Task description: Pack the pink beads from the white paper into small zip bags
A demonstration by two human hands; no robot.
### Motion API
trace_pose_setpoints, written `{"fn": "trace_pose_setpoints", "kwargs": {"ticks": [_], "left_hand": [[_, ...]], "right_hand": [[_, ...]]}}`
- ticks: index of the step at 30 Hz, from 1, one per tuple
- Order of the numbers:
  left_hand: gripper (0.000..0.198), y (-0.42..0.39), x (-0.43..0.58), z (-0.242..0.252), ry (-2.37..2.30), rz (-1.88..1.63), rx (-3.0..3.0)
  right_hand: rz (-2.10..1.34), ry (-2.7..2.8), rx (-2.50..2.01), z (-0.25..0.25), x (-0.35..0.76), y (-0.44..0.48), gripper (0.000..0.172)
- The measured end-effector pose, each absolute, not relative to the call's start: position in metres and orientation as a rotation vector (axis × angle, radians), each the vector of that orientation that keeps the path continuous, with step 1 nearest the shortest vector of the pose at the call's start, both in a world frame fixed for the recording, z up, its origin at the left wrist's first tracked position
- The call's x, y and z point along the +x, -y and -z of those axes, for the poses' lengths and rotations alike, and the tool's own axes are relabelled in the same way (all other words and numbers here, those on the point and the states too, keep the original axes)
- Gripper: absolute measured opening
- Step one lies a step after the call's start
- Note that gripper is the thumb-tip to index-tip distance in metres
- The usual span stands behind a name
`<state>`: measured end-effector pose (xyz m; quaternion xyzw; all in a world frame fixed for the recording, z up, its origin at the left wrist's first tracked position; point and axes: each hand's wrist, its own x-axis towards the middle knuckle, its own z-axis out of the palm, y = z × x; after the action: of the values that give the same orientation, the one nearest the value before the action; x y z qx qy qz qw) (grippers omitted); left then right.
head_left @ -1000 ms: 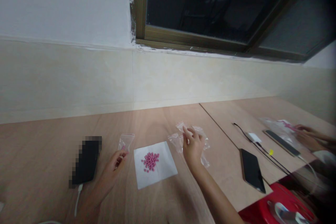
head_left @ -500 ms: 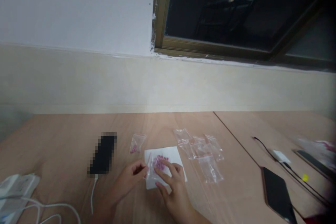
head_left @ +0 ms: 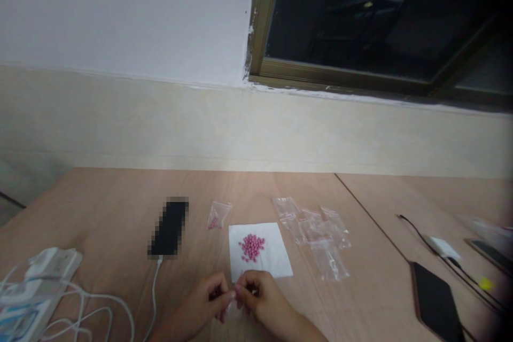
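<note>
Near the table's front, my left hand [head_left: 212,299] and my right hand [head_left: 264,295] meet with fingertips pinched. Between them, partly hidden by the fingers, is a small clear zip bag [head_left: 234,310]; what lies inside it I cannot make out. Just beyond the hands, pink beads [head_left: 252,246] sit in a loose pile on a white sheet of paper [head_left: 278,262]. A zip bag with a few pink beads [head_left: 218,215] lies behind the paper to the left. Several clear zip bags [head_left: 326,259] overlap to the right of the paper.
To the left lie a dark phone [head_left: 169,227] on a white cable and a white power strip [head_left: 52,278] with tangled cords. On the right are another phone [head_left: 436,299], a black cable with a white block [head_left: 444,247], and a further phone [head_left: 491,254]. A wall rises behind the table.
My right hand has left the bead pile and drawn back toward me to meet my left hand. The bag has come off the paper with them, and the pile is now uncovered.
</note>
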<state>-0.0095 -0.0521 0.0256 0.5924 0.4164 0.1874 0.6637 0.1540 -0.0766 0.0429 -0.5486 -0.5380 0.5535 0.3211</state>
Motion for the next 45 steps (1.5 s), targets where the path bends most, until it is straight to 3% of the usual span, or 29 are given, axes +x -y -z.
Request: {"fn": "trace_pose_setpoints", "kwargs": {"ticks": [7,11,16,21,25,29,31,34,36,45], "left_hand": [[0.027,0.045,-0.014,-0.034,-1.146,-0.509,1.497],[0.007,0.044,-0.009,-0.033,-1.055,-0.46,1.678],[0.034,0.041,-0.007,-0.035,-1.13,-0.527,1.789],[0.03,0.046,-0.011,-0.043,-0.964,-0.466,1.839],[0.062,0.052,-0.011,-0.039,-0.93,-0.401,1.745],[0.049,0.043,-0.01,-0.025,-1.02,-0.534,1.715],[0.046,0.033,-0.012,-0.022,-1.061,-0.568,1.732],[0.046,0.021,-0.016,-0.023,-1.108,-0.558,1.777],[0.046,0.017,-0.018,-0.025,-1.151,-0.552,1.772],[0.045,0.018,-0.022,-0.02,-1.198,-0.52,1.721]], "right_hand": [[-1.374,1.454,-1.45,-0.053,0.162,0.076,0.016],[-1.317,1.509,-1.396,-0.055,0.15,0.08,0.014],[-1.139,1.526,-1.611,-0.05,0.146,0.087,0.018],[-1.057,1.4,-1.702,-0.04,0.151,0.087,0.016],[-1.118,1.223,-1.653,-0.037,0.15,0.081,0.019],[-1.328,1.119,-1.521,-0.025,0.16,0.069,0.028],[-1.156,1.121,-1.6,-0.011,0.175,0.056,0.029],[-0.608,1.277,-1.85,0.012,0.202,0.03,0.022],[-0.407,1.447,-1.98,0.026,0.218,0.013,0.031],[-0.389,1.688,-1.974,0.045,0.236,0.006,0.03]]}}
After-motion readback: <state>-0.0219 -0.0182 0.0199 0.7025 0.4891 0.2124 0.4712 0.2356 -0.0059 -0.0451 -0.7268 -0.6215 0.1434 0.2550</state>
